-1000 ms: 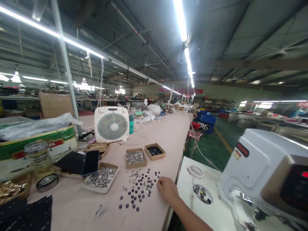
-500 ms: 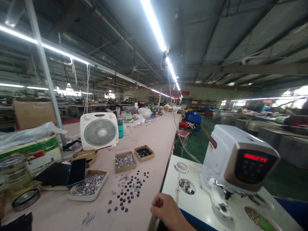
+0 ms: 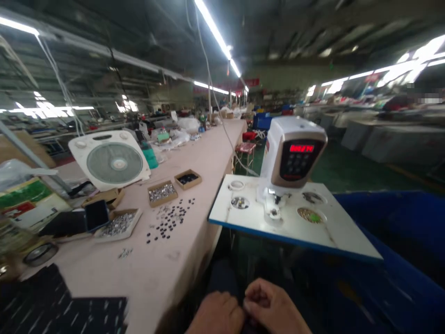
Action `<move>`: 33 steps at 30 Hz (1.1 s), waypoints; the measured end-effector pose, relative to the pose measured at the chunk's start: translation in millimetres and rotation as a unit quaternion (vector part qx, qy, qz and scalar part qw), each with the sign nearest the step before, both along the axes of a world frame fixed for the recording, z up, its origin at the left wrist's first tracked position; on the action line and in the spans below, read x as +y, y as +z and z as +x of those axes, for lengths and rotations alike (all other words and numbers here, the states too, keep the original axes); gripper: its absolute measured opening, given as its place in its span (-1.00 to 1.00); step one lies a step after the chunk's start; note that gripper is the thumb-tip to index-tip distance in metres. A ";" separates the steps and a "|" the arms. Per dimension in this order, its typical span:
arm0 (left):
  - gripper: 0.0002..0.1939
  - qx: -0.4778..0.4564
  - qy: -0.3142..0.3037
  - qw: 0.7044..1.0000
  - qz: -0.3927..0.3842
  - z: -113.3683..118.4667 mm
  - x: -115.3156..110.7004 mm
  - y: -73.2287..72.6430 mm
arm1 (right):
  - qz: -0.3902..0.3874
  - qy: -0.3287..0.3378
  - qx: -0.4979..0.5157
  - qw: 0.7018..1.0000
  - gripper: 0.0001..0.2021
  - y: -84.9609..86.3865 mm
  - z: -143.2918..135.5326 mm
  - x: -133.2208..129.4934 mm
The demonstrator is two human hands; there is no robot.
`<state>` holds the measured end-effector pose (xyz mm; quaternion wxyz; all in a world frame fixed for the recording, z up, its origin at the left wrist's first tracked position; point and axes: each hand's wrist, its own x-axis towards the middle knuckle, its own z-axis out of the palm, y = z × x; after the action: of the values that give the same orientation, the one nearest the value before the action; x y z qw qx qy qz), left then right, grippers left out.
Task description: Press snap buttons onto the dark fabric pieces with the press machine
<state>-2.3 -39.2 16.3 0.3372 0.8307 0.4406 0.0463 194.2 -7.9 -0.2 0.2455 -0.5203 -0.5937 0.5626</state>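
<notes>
At the bottom centre of the frame, the person's left hand (image 3: pixel 217 314) and right hand (image 3: pixel 273 307) are meeting low down, fingertips pressing together with the fingers curled; whether anything small is sitting between them I cannot tell, since that spot is dark and blurred. Both hands are hovering below the edge of the long pink worktop (image 3: pixel 167 260), which is stretching from the lower left up toward the centre of the frame. Nearest to the hands on that surface, a scatter of small dark buttons (image 3: pixel 168 221) is lying loose in the middle left. Just beyond them, two open cardboard boxes are sitting side by side: a box of silver pieces (image 3: pixel 162 192) and a box of dark pieces (image 3: pixel 188 178). Left of the buttons, a shallow tray of silver pieces (image 3: pixel 118 225) is resting with a dark phone (image 3: pixel 96 215) leaning on its left end. A white box fan (image 3: pixel 110 160) is standing behind these, in the middle left. Dark fabric (image 3: pixel 62 308) is lying at the lower left corner. To the right of the worktop, in the centre of the frame, a white press machine (image 3: pixel 294 155) with a glowing red display is standing on a white board (image 3: pixel 333 234) with round recesses.
</notes>
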 end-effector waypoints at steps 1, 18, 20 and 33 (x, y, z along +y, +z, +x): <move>-0.72 0.025 -0.003 1.000 0.009 0.3 -7.4 -4.7 | -0.002 -0.007 0.010 1.000 -0.86 7.9 1.2 -9.8; -0.74 -0.038 -0.045 0.912 0.406 -6.9 -45.9 49.9 | 0.173 0.022 0.019 0.984 -0.79 51.0 15.8 -48.7; -0.75 -0.048 -0.044 0.906 0.418 -7.0 -46.0 54.1 | 0.174 0.026 0.023 0.984 -0.78 50.7 16.3 -50.2; -0.78 -0.053 -0.044 0.901 0.428 -4.2 -49.1 58.3 | 0.250 0.038 0.054 0.966 -0.61 44.5 14.0 -57.7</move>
<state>-6.5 -88.3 74.7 -0.0262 0.9099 0.3224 0.2598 208.3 -65.6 44.3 0.3778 -0.3879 -0.7209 0.4326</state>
